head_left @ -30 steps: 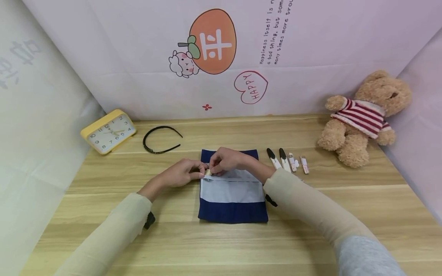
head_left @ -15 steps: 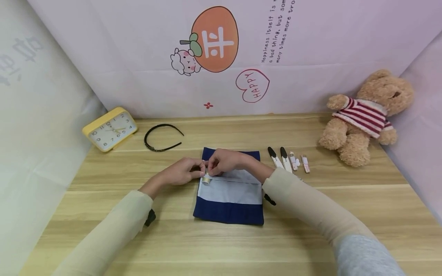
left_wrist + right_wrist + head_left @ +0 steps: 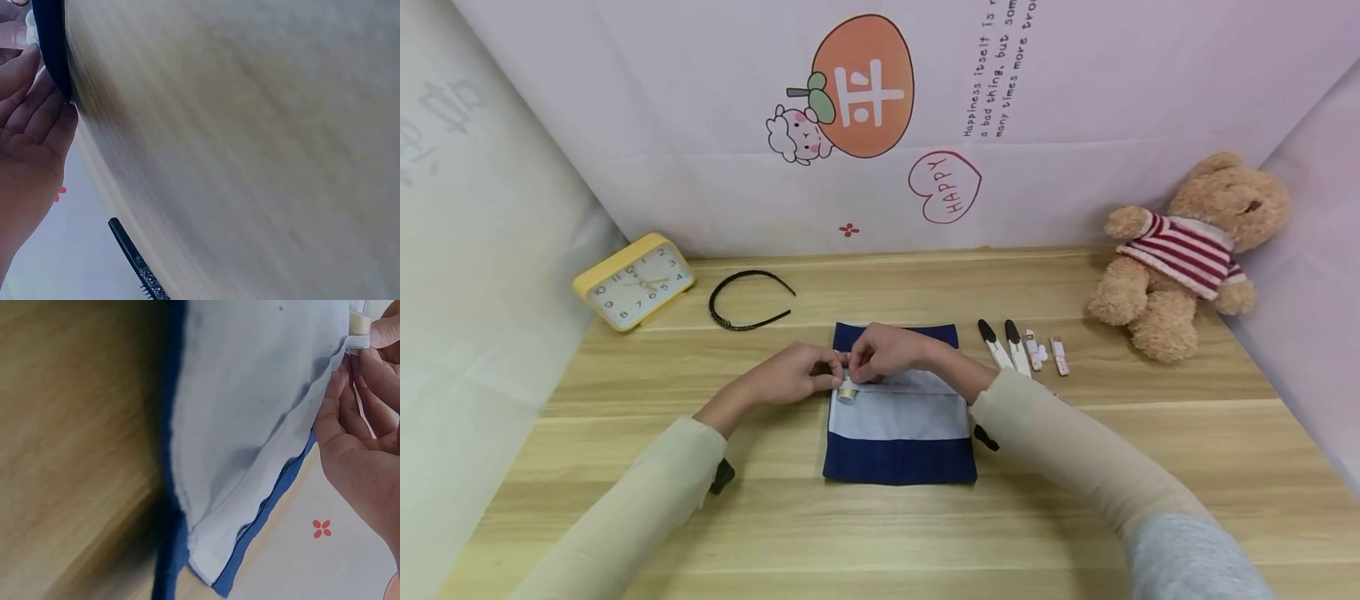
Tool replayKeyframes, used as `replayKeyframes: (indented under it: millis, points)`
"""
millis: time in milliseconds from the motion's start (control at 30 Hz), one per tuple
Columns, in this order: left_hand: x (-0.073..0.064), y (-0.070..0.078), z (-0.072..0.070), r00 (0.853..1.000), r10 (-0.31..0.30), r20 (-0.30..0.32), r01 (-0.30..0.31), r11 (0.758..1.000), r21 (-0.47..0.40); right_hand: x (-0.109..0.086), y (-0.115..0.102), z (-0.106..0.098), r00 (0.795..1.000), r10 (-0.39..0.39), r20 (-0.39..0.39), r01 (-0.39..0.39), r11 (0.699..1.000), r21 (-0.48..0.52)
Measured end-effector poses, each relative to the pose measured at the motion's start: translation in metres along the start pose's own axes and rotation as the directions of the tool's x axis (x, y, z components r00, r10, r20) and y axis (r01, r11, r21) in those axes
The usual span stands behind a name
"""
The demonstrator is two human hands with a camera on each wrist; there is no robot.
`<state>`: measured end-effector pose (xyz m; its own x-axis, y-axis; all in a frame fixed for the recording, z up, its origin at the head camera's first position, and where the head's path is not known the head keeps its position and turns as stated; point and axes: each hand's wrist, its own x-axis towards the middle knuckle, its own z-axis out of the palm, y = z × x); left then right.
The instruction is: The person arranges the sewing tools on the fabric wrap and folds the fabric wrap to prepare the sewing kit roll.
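Observation:
A blue cloth organizer point(image 3: 899, 460) with a pale lining lies on the table, a white elastic band point(image 3: 358, 342) running across it. Under the band, at the cloth's left side, sits a small spool of cream thread point(image 3: 847, 392); its lower end sticks out toward the front. My left hand point(image 3: 793, 372) grips the cloth's left edge beside the spool, thumb on top and fingers beneath, as the left wrist view shows. From the right, my right hand point(image 3: 887, 352) pinches the elastic band right at the spool. Fingertips partly hide the spool's upper end.
Right of the cloth lie two black-tipped white snips point(image 3: 1017, 346) and small pink-and-white clippers point(image 3: 1059, 356). A teddy bear point(image 3: 1180, 258) sits at the back right. A black headband point(image 3: 730, 321) and a yellow clock point(image 3: 638, 283) stand at the back left.
The spool's lower end has come out below the elastic band, toward the front. Both hands stay at the same spot, and the cloth's front edge has shifted slightly left.

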<state>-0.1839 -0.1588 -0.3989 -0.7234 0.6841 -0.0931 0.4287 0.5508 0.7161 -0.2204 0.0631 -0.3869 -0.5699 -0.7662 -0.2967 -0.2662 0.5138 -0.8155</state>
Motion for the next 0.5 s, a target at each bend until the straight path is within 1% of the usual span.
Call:
replayKeyframes:
  millis: [200, 333, 400, 500]
  points:
    - [0.002, 0.003, -0.001, 1.0, -0.018, -0.021, 0.018, 1.0, -0.003, -0.008, 0.002, -0.005, 0.998, -0.02, -0.062, 0.024, 0.997, 0.069]
    - [0.005, 0.006, -0.001, 0.999, -0.007, -0.038, 0.006, 1.0, -0.006, -0.015, 0.005, -0.01, 0.995, -0.003, -0.101, 0.014, 0.994, 0.106]
    - [0.007, 0.008, -0.001, 0.999, -0.001, -0.05, 0.002, 1.0, 0.014, -0.019, 0.007, -0.012, 0.993, 0.008, -0.117, 0.006, 0.993, 0.119]
    - [0.009, 0.009, 0.0, 0.997, -0.009, -0.076, 0.013, 0.998, 0.061, -0.026, 0.011, -0.016, 0.99, 0.022, -0.142, -0.002, 0.991, 0.134]
